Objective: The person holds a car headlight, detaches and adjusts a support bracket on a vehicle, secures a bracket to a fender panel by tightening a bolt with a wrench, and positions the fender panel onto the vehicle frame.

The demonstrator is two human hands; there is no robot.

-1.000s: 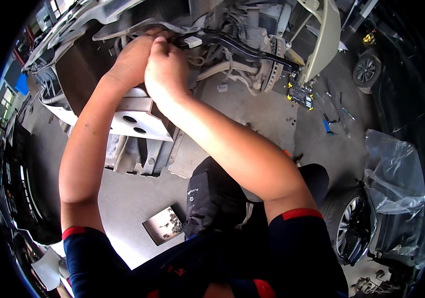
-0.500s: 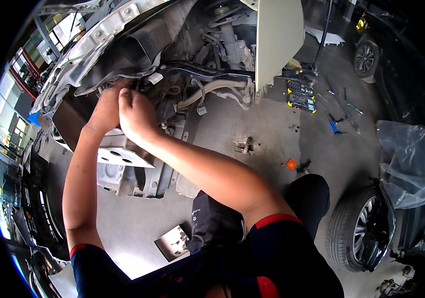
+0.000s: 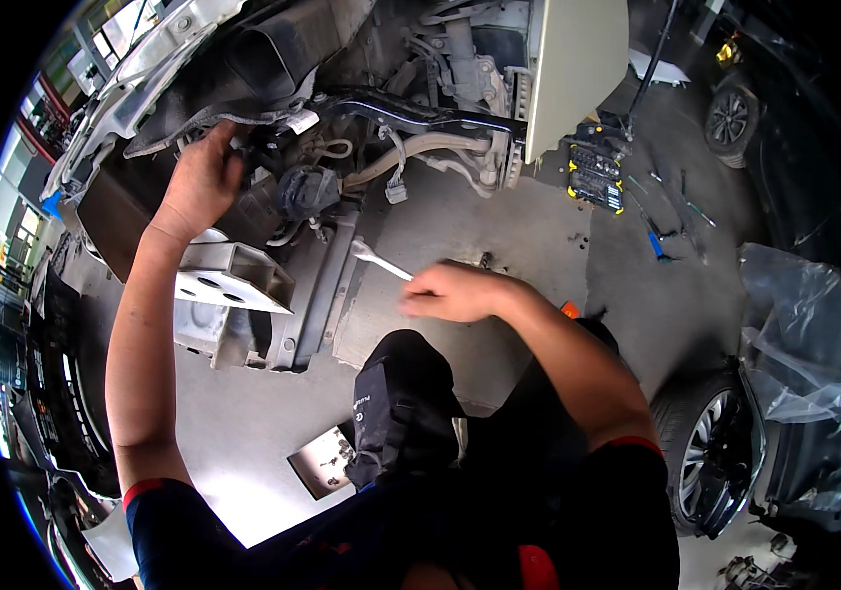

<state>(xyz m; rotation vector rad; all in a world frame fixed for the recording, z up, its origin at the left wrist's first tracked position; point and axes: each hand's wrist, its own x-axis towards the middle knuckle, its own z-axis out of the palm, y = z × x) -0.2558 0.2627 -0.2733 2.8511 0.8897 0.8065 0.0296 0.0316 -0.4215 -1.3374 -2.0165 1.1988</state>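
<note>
The right hand's (image 3: 460, 292) fingers were curled shut around a silver wrench (image 3: 387, 264), its head jutting out to their left, over the floor (image 3: 523, 231). The left hand's (image 3: 202, 187) fingers reached up to a dark liner's edge (image 3: 170, 141), tips partly hidden; whether they gripped anything could not be told. Below them sat a white bracket (image 3: 222, 287).
</note>
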